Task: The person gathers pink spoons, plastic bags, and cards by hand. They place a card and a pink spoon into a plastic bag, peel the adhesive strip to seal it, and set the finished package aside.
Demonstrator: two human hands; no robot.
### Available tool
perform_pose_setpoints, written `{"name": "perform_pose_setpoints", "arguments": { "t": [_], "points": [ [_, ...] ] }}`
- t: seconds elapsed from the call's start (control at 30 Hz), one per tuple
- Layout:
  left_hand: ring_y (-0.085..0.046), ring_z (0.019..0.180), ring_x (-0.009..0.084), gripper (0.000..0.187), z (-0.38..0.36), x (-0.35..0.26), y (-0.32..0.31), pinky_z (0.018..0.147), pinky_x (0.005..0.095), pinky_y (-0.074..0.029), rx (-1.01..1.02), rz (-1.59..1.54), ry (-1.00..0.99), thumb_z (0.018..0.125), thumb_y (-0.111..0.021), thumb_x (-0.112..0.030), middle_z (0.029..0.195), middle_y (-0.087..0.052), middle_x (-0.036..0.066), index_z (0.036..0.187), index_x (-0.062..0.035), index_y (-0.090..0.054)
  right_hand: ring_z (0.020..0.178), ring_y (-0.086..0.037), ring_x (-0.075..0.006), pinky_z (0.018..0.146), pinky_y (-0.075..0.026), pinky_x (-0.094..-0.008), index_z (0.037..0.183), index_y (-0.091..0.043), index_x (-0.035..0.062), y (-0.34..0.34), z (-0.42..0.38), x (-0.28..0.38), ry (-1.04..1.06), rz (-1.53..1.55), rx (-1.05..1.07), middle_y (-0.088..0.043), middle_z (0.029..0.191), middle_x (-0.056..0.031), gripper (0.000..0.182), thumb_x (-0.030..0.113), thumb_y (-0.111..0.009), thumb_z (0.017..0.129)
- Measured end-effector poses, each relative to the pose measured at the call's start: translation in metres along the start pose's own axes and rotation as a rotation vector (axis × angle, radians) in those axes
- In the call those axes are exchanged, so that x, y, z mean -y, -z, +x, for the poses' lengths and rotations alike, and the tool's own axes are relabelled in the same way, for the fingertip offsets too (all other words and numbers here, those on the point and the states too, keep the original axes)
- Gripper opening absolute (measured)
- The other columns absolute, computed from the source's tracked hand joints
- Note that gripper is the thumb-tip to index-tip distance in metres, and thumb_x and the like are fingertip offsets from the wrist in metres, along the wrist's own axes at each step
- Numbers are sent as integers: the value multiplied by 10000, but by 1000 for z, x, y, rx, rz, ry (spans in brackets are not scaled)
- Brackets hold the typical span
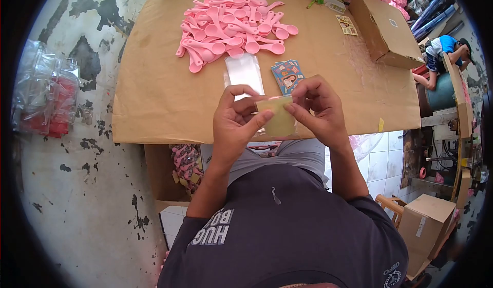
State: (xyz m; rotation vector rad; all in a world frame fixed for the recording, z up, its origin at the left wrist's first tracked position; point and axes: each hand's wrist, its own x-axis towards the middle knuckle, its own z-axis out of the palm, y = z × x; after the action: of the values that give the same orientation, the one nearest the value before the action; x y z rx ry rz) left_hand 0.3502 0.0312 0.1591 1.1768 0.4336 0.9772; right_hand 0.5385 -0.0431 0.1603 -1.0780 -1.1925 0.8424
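Both of my hands are closed on a small clear plastic bag [277, 119] at the table's front edge. A pale yellow-green card shows in it, with a bit of pink at its top. My left hand [237, 116] pinches the left side, thumb across the front. On the upper right edge, my right hand [318, 108] grips with thumb and fingers. Just beyond my left hand lies a stack of clear plastic bags [243, 73]. Blue printed cards [286, 74] are stacked beyond my right hand. Farther back is a heap of pink plastic measuring spoons [231, 23].
A cardboard box [385, 31] stands at the table's back right, with a yellowish printed card [346, 25] beside it. Below the table on the left, an open carton [186, 165] holds packed pink items. Another person [446, 51] sits at far right.
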Motion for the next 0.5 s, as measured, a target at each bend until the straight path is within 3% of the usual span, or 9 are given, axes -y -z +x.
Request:
{"name": "perform_pose_setpoints", "arguments": {
  "t": [0.1, 0.17, 0.23, 0.27, 0.33, 0.37, 0.43, 0.5],
  "points": [
    [-694, 1023, 156, 244, -2, -9, -2, 846, 278, -560, 64, -66, 157, 930, -689, 12, 1120, -726, 163, 1169, 32, -646, 734, -521, -14, 615, -393, -170, 1193, -575, 53, -3, -2, -2, 31, 139, -75, -628, 925, 15, 354, -2, -746, 889],
    [-696, 1041, 155, 267, -4, -3, 6, 871, 281, -560, 145, 179, 170, 912, -702, 26, 1136, -734, 146, 1177, 36, -669, 738, -530, -10, 619, -403, -173, 1232, -552, 57, 0, -4, -2, 46, 150, -64, -629, 934, 19, 401, -3, -750, 889],
    [-699, 1062, 176, 257, -5, -5, 17, 911, 303, -554, 158, 269, 87, 894, -700, 54, 1132, -741, 131, 1149, 24, -698, 741, -548, -10, 630, -414, -178, 1171, -605, 56, 3, -6, -4, 47, 24, -23, -630, 945, 21, 318, 20, -752, 891],
    [-695, 1083, 195, 254, -2, -12, 22, 923, 317, -549, 122, 406, -95, 893, -685, 69, 1145, -736, 140, 1142, 18, -703, 741, -548, -10, 630, -414, -178, 1171, -605, 56, 3, -5, -2, 45, 21, -21, -630, 945, 21, 318, 20, -752, 891],
    [-688, 1117, 233, 265, 1, -20, 40, 944, 340, -540, -12, 623, -359, 890, -654, 104, 1168, -728, 152, 1131, 8, -707, 744, -591, -92, 654, -461, -242, 1102, -656, 60, 3, -1, 4, 22, -433, -38, -640, 943, -16, 247, 76, -764, 880],
    [-686, 1130, 251, 277, 2, -23, 52, 954, 347, -535, -111, 705, -441, 887, -637, 124, 1180, -723, 157, 1127, 4, -705, 744, -591, -92, 654, -461, -242, 1102, -656, 60, 1, 2, 0, 22, -435, -34, -640, 943, -16, 247, 76, -764, 880],
    [-685, 1138, 260, 289, 3, -28, 74, 960, 351, -533, -202, 817, -481, 873, -621, 129, 1190, -719, 159, 1118, -1, -701, 798, -593, -213, 718, -489, -341, 1055, -685, 67, -6, 6, -13, 244, -697, -9, -630, 946, -71, 235, 134, -779, 850],
    [-685, 1145, 269, 302, -2, -31, 98, 965, 354, -532, -291, 931, -519, 859, -605, 135, 1201, -714, 162, 1108, -7, -697, 869, -582, -256, 772, -486, -380, 1056, -686, 69, -17, 8, -21, 261, -760, 29, -618, 965, -89, 250, 143, -781, 837]
  ]
}}
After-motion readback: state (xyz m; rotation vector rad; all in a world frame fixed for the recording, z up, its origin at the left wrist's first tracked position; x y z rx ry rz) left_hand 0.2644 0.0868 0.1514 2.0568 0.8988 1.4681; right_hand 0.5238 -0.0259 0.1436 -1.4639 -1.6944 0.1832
